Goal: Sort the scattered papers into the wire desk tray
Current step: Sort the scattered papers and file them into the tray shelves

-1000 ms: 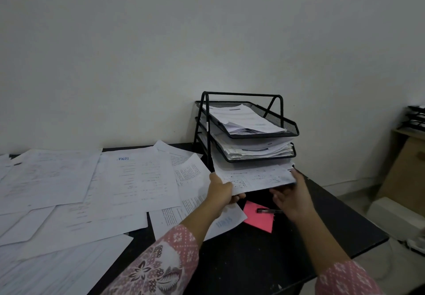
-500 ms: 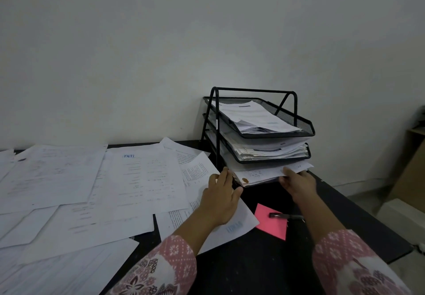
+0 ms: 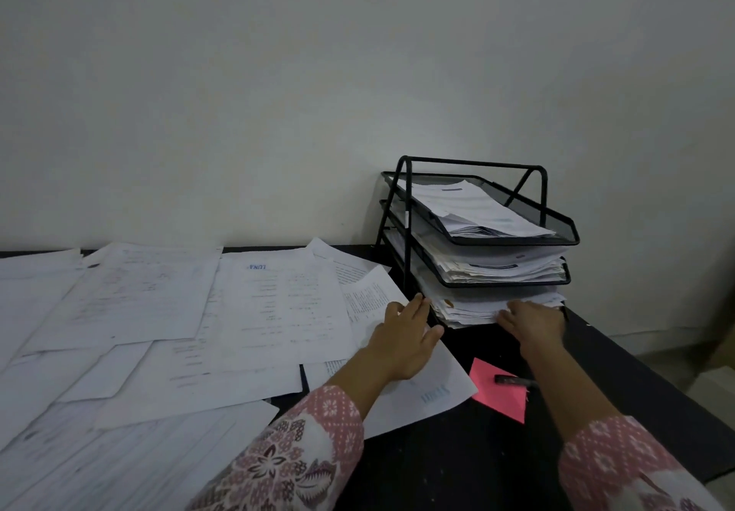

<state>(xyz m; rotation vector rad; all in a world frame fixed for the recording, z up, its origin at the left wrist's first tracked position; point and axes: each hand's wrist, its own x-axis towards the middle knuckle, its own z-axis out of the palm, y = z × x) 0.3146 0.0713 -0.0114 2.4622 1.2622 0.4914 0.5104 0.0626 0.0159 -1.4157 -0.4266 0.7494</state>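
A black three-tier wire desk tray (image 3: 557, 219) stands at the back right of the dark table, each tier stacked with papers. The bottom tier's stack (image 3: 469, 308) juts out at the front. My right hand (image 3: 531, 321) presses its straight fingers against the front edge of that stack. My left hand (image 3: 409, 337) lies flat with fingers stretched toward the tray's left front post, resting on a loose sheet. Scattered white papers (image 3: 274, 303) cover the left half of the table.
A pink sticky note (image 3: 497, 397) with a dark pen (image 3: 513, 380) on it lies on the dark table (image 3: 449, 470) in front of the tray, between my forearms. The plain wall is right behind the tray. The table's right edge drops to the floor.
The sheet both hands held before the tray has gone into the bottom tier. My left hand let go and lowered onto the loose paper; my right hand pushed the stack inward.
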